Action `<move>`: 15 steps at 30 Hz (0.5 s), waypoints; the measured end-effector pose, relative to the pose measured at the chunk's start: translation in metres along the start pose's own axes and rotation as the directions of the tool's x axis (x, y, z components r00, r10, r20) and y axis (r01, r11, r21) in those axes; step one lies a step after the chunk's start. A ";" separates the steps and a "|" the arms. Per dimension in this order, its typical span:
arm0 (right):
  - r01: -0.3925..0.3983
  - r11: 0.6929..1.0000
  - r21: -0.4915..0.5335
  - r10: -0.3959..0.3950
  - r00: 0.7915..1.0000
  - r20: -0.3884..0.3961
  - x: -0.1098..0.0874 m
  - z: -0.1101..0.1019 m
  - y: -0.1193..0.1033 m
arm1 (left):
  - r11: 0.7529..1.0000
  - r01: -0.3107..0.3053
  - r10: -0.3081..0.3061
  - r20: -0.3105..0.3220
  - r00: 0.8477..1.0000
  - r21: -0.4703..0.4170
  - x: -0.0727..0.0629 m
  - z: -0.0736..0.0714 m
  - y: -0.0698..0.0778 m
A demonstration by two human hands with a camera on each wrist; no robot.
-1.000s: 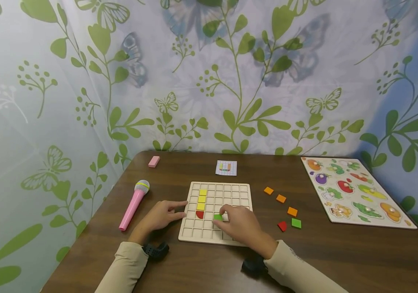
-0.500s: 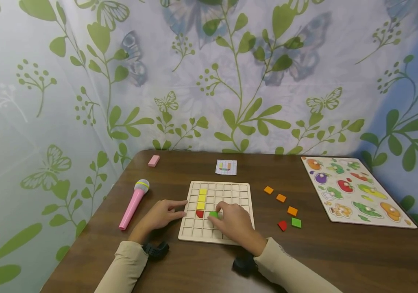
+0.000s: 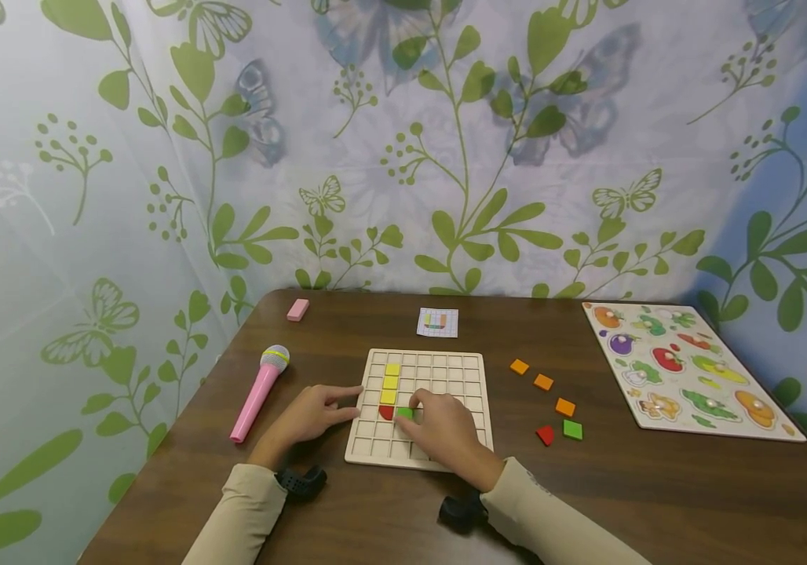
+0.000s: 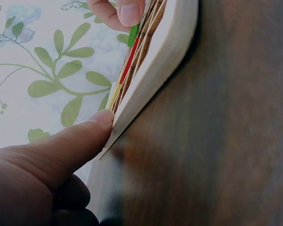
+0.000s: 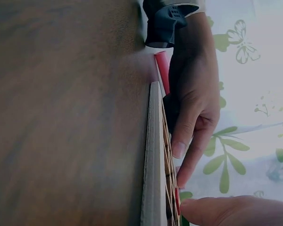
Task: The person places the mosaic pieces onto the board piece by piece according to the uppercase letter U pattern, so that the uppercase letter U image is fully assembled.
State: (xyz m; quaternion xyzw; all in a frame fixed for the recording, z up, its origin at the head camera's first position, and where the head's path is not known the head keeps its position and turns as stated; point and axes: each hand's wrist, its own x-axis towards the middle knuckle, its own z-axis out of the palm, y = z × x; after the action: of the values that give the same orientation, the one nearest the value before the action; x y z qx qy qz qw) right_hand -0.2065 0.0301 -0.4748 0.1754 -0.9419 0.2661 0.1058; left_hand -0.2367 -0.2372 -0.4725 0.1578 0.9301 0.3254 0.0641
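A wooden grid board [image 3: 446,377] lies on the table before me. My left hand [image 3: 312,414] touches its left edge with extended fingers; in the left wrist view a fingertip rests at the board's rim [image 4: 165,66]. Between thumb and index finger, my right hand [image 3: 443,430] pinches a green square tile [image 3: 404,413] over the grid, just right of a red rounded-corner tile [image 3: 385,413]. Several yellow square tiles [image 3: 389,383] form a column above the red one. In the right wrist view, the right hand's thumb [image 5: 231,210] partly hides the green tile.
Right of the board lie several orange tiles [image 3: 543,382], a red tile [image 3: 545,435] and another green tile [image 3: 572,430]. A vegetable puzzle board [image 3: 686,377] is at far right. A pattern card [image 3: 437,322] and pink block [image 3: 297,310] lie behind, a pink microphone [image 3: 258,396] left.
My right hand has slid left across the grid with the green tile, bringing it beside the red tile. The left hand has stayed at the board's left edge.
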 end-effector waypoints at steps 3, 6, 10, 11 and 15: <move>-0.007 1.000 0.008 0.007 1.000 0.002 0.001 0.001 0.000 | 1.000 -0.001 0.001 0.001 1.000 0.003 0.000 0.000 0.000; -0.020 1.000 0.013 0.019 1.000 0.015 0.002 0.003 0.000 | 1.000 0.006 -0.007 0.004 1.000 0.002 0.000 0.000 0.001; -0.018 1.000 0.009 0.018 1.000 0.017 0.002 0.003 0.000 | 1.000 0.006 -0.006 0.005 1.000 0.002 -0.001 0.001 0.000; -0.017 1.000 0.008 0.017 1.000 0.016 0.002 0.003 0.000 | 1.000 0.003 -0.003 0.004 1.000 0.001 -0.001 0.001 0.000; -0.018 1.000 0.000 0.018 1.000 0.011 0.002 0.003 0.000 | 1.000 -0.008 0.008 0.004 1.000 -0.002 0.000 0.000 -0.001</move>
State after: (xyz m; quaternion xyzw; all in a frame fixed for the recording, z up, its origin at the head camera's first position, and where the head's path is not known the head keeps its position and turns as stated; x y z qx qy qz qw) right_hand -0.2082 0.0278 -0.4768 0.1683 -0.9441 0.2660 0.0980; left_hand -0.2372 -0.2372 -0.4732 0.1620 0.9290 0.3264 0.0647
